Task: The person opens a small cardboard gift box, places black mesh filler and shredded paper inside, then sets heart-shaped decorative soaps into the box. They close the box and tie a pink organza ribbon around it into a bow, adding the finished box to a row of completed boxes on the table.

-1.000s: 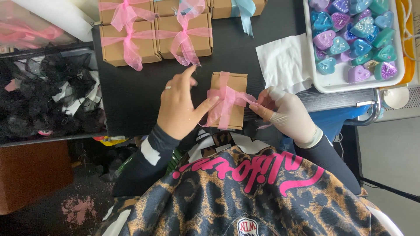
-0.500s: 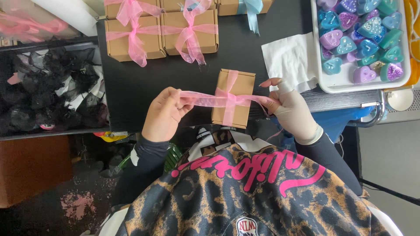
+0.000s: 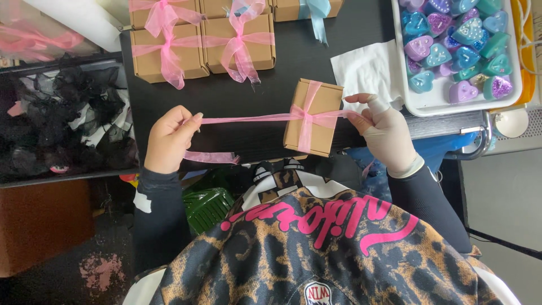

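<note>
A small brown cardboard box (image 3: 322,99) lies on the black table (image 3: 248,101), wrapped with a sheer pink ribbon (image 3: 248,118) crossed and knotted on its top. My left hand (image 3: 169,138), bare, pinches one ribbon end and holds it stretched far out to the left of the box. My right hand (image 3: 384,130), in a pale glove, grips the other ribbon end just right of the box. The ribbon runs taut between both hands. A loose tail of ribbon hangs below my left hand.
Several finished brown boxes with pink bows (image 3: 203,42) sit at the table's far side, one with a blue bow (image 3: 316,11). A white tray (image 3: 429,101) holds several heart-shaped pieces in blue, purple and teal. A white napkin (image 3: 361,68) lies beside it. Black shredded filler (image 3: 62,124) fills the left bin.
My hands have moved apart from the box top. My left hand has drawn its ribbon end far to the left, pulling the knot tight.
</note>
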